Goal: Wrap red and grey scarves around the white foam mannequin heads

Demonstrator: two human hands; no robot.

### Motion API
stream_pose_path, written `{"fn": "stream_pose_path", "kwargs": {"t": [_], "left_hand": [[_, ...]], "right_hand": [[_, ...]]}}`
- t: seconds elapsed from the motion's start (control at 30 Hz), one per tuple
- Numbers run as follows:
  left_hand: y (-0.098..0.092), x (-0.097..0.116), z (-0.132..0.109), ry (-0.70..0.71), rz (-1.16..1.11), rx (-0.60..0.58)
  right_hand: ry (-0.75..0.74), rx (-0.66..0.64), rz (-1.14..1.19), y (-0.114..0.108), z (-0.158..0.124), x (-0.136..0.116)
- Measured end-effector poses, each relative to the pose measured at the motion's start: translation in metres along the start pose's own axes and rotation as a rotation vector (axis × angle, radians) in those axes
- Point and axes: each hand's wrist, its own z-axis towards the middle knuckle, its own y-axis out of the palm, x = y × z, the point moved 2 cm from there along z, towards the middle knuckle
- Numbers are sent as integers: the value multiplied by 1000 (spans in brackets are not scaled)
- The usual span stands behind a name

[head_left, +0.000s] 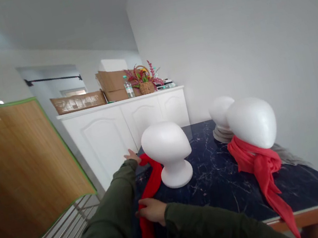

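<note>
- Red scarf, laid lengthwise along the left side of the dark marbled tabletop, just beside the nearest white mannequin head; near end hanging over the front edge.
- Behind, a white cabinet, doors shut, contents hidden.
- Atop it, cardboard boxes, insides out of sight.
- At right, a front head above a knotted coral scarf, and a rear head with grey cloth around its base.
- Right hand, forearm low from the right, fingers curled over the red scarf's edge; cannot tell how firmly closed.
- Left hand, arm stretched far forward, at the scarf's far end, fingers partly spread; cannot tell if gripping cloth.
- Wicker basket, full of pinkish-red and yellow flowers.
- Clear bottle, green-capped, label print too small to read.
</note>
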Motion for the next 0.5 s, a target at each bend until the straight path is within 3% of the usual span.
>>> {"fn": "stream_pose_path", "kwargs": {"t": [0.13, 0.27, 0.33, 0.5], "left_hand": [[48, -13, -26, 137, 106, -93], [82, -21, -37, 277, 187, -248], [91, -26, -33, 286, 219, -274], [93, -35, -8, 251, 243, -240]], "right_hand": [[-157, -95, -135, 1, 1, 15], [-334, -130, -336, -8, -16, 18], [-372, -13, -349, -23, -26, 20], [-216, 550, -341, -94, -45, 39]]}}
